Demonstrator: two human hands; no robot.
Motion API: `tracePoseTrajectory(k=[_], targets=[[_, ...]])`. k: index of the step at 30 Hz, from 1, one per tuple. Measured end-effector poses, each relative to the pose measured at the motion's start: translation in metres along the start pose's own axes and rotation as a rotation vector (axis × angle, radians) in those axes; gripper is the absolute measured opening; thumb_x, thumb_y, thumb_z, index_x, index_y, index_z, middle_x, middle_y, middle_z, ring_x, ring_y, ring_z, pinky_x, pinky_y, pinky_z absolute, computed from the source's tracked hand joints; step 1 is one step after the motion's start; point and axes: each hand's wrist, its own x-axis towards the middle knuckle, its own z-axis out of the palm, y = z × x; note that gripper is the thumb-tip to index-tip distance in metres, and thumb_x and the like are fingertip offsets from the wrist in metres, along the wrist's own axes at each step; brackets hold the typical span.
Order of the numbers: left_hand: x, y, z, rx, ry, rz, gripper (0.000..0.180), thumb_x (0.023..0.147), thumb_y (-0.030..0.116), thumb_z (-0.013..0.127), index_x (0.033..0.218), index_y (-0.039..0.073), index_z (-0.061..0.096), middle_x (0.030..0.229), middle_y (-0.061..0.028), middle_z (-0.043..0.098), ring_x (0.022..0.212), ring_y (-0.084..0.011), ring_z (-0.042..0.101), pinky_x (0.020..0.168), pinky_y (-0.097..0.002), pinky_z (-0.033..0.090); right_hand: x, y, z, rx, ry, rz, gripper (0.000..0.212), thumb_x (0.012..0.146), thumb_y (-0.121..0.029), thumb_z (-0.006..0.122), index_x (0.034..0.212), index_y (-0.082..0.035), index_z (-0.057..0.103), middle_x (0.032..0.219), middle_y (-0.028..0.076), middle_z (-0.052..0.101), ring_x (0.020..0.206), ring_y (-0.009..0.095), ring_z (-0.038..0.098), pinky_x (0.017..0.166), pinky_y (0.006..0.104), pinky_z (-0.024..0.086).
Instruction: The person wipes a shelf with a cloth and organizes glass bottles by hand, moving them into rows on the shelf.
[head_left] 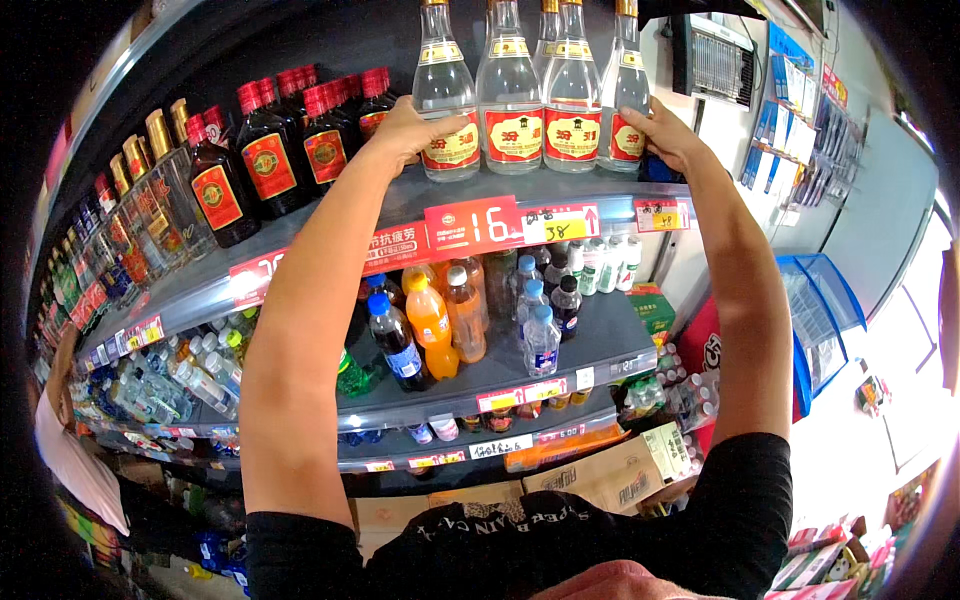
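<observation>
A row of clear glass liquor bottles [511, 85] with red-and-cream labels and gold caps stands upright at the front of the top shelf. My left hand [398, 137] holds the left end bottle [443, 85], its thumb across the label and its other fingers hidden at the side and behind. On the opposite end, my right hand [668, 136] grips the right end bottle [624, 80], thumb against its front. Between the two hands the bottles are pressed closely side by side. Another bottle shows partly behind them.
Dark red-capped bottles [268, 165] stand left of my left forearm. The shelf edge [590, 200] carries price tags. Soft drink bottles [430, 320] fill the shelf below. A blue-framed rack [802, 340] is at the right. Another person's arm [63, 375] reaches in at the far left.
</observation>
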Motion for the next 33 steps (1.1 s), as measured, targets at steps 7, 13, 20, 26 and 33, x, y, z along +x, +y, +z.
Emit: tracePoseTrajectory(k=[7, 13, 20, 26, 33], targets=[[-0.012, 0.007, -0.006, -0.029, -0.035, 0.002, 0.067, 0.061, 0.027, 0.077, 0.113, -0.003, 0.045, 0.105, -0.0149, 0.057, 0.092, -0.0226, 0.059, 0.074, -0.0355, 0.048, -0.015, -0.017, 0.020, -0.063, 0.048, -0.020, 0.064, 0.080, -0.029, 0.064, 0.127, -0.003, 0.029, 0.117, 0.015, 0.049, 0.107, 0.022, 0.050, 0.089, 0.0366, 0.044], [-0.001, -0.010, -0.023, 0.052, -0.066, 0.009, 0.062, 0.070, 0.033, 0.071, 0.118, 0.007, 0.043, 0.107, -0.0110, 0.056, 0.096, -0.0196, 0.057, 0.077, -0.0341, 0.049, -0.010, -0.014, 0.029, 0.010, -0.016, -0.096, 0.058, 0.080, -0.027, 0.065, 0.121, 0.001, 0.035, 0.111, 0.015, 0.054, 0.098, 0.021, 0.056, 0.081, 0.0360, 0.049], [-0.032, 0.002, -0.034, -0.026, -0.026, 0.044, 0.060, 0.067, 0.026, 0.071, 0.113, -0.004, 0.046, 0.105, -0.0184, 0.056, 0.094, -0.0224, 0.059, 0.076, -0.0339, 0.050, 0.006, -0.009, 0.049, -0.034, 0.027, -0.064, 0.060, 0.078, -0.028, 0.067, 0.119, 0.003, 0.036, 0.112, 0.017, 0.051, 0.096, 0.020, 0.056, 0.072, 0.0313, 0.052], [-0.047, 0.008, -0.043, -0.054, 0.031, 0.002, 0.066, 0.068, 0.023, 0.072, 0.117, -0.006, 0.039, 0.106, -0.0182, 0.055, 0.090, -0.0203, 0.060, 0.071, -0.0315, 0.052, 0.001, -0.030, 0.103, 0.038, -0.147, -0.056, 0.063, 0.079, -0.026, 0.066, 0.124, -0.001, 0.030, 0.118, 0.014, 0.047, 0.109, 0.022, 0.049, 0.089, 0.0357, 0.044], [-0.061, 0.010, -0.020, 0.379, 0.599, 0.732, 0.079, 0.070, 0.038, 0.068, 0.126, -0.004, 0.032, 0.123, -0.0287, 0.035, 0.115, -0.0358, 0.037, 0.096, -0.0403, 0.032, 0.002, -0.035, 0.129, 0.104, -0.189, -0.105, 0.065, 0.077, -0.028, 0.068, 0.123, 0.000, 0.030, 0.115, 0.016, 0.049, 0.109, 0.022, 0.049, 0.089, 0.0363, 0.044]])
